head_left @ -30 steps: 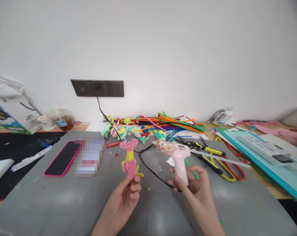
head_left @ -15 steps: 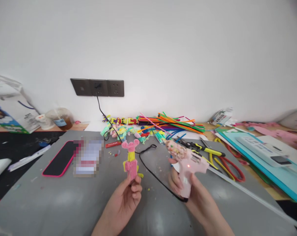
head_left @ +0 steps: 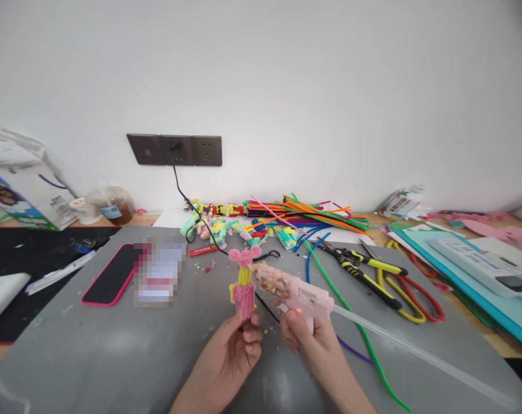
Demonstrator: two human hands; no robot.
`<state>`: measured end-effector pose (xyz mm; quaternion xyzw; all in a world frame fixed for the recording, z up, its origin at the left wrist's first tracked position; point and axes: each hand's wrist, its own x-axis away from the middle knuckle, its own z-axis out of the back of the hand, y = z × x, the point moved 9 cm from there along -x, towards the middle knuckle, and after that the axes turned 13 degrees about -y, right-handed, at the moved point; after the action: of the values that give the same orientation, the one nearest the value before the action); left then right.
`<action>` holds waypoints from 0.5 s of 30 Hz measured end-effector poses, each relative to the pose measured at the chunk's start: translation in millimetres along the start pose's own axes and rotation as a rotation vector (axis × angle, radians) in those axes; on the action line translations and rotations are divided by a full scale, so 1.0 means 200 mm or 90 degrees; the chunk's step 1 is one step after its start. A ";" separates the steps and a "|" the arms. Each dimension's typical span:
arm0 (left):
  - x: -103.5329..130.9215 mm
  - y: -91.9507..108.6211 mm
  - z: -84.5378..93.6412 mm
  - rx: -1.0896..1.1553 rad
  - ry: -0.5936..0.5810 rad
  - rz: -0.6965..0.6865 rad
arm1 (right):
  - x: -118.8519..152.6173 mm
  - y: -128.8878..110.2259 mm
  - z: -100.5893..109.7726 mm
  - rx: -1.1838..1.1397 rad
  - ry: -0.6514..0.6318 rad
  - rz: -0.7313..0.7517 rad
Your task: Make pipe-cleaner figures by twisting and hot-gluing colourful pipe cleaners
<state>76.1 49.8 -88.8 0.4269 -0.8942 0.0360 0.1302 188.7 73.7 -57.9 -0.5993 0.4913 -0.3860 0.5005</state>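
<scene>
Upright between the fingertips of my left hand (head_left: 235, 351) is a small pink and yellow pipe-cleaner figure (head_left: 245, 296) with round pink ears. My right hand (head_left: 306, 339) is wrapped round the grip of a pink glue gun (head_left: 310, 299), whose red light glows. The gun's crusted nozzle points left and is at the figure's neck; whether they touch I cannot tell. A long clear glue stick (head_left: 399, 340) sticks out of the gun's back end. Under the gun, a green pipe cleaner (head_left: 366, 339) lies on the grey mat (head_left: 126, 362).
Pliers (head_left: 370, 282) and red-yellow scissors (head_left: 420, 296) lie at the right. Behind are bundled pipe cleaners (head_left: 316, 215) and small fuzzy pieces (head_left: 217, 230). A pink-edged phone (head_left: 114, 276) lies at the left. The black cord (head_left: 189, 204) runs to a wall socket (head_left: 174, 150).
The glue gun has swung left, its nozzle now beside the figure's neck. My left hand and the figure sit slightly further right. Green and purple pipe cleaners now show under the gun.
</scene>
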 end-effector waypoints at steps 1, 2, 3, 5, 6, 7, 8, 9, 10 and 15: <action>0.00 0.00 -0.01 -0.001 -0.009 0.001 | 0.00 0.00 0.00 -0.006 0.003 0.001; 0.00 0.00 -0.01 -0.002 -0.018 0.003 | -0.01 0.00 0.00 -0.011 0.004 0.000; 0.00 0.00 -0.02 -0.005 -0.027 0.002 | -0.01 0.00 0.00 -0.013 0.001 -0.002; 0.00 0.01 -0.03 -0.012 -0.043 0.001 | -0.02 -0.02 0.00 -0.011 -0.001 -0.004; 0.00 0.01 -0.03 -0.017 -0.049 -0.001 | -0.02 -0.02 0.00 -0.009 -0.001 -0.004; 0.00 0.01 -0.03 -0.021 -0.053 -0.002 | -0.01 -0.03 0.00 -0.006 0.001 -0.006; 0.00 0.01 -0.03 -0.023 -0.056 -0.002 | -0.01 -0.03 -0.01 -0.005 0.002 -0.010; 0.00 0.01 -0.03 -0.024 -0.059 -0.001 | -0.01 -0.03 -0.01 -0.003 0.004 -0.014; 0.00 0.01 -0.03 -0.023 -0.060 0.001 | -0.01 -0.02 -0.01 -0.002 0.004 -0.016; 0.01 0.00 -0.02 -0.018 -0.061 0.001 | -0.01 -0.03 -0.01 -0.006 0.006 0.005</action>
<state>75.9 50.0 -83.7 0.4255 -0.9002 0.0027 0.0930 188.3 75.6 -50.9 -0.5979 0.4977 -0.3843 0.4971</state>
